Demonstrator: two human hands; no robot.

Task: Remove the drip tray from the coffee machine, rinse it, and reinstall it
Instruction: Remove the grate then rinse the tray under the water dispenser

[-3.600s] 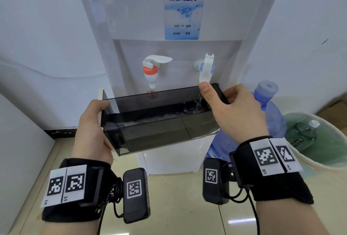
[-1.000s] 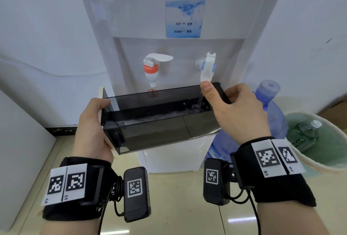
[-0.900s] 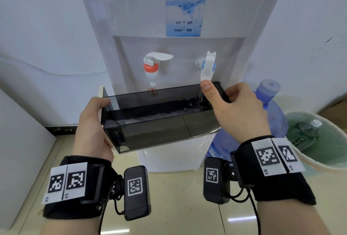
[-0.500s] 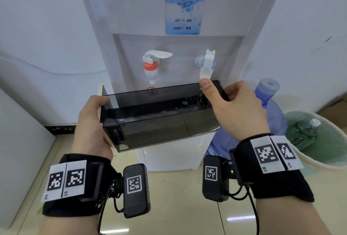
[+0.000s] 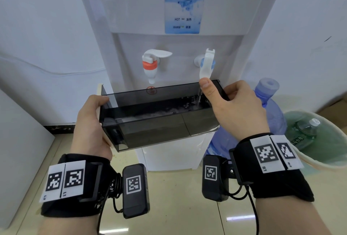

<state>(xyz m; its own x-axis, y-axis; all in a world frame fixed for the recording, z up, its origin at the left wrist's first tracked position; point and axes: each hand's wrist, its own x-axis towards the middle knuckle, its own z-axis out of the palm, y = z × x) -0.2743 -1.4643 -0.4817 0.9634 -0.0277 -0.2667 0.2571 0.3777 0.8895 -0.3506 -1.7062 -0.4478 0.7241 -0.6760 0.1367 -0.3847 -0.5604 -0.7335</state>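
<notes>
A smoky grey see-through drip tray (image 5: 155, 129) is held level in front of a white MIXUN water dispenser (image 5: 185, 9). My left hand (image 5: 90, 127) grips the tray's left end. My right hand (image 5: 238, 111) holds the right end, its thumb pressing up on the lever of the blue tap (image 5: 206, 64). A thin stream of water falls from that tap into the tray's right side, where bubbles and a shallow layer of water show.
The red hot tap (image 5: 151, 66) hangs over the tray's middle, lever level. A blue water jug (image 5: 270, 107) stands right of the dispenser, beside a bin (image 5: 323, 159) with a green liner and a bottle. A grey panel (image 5: 16, 141) is at the left. Tiled floor lies below.
Both hands and the tray have stayed almost still. Water keeps running from the blue tap into the tray.
</notes>
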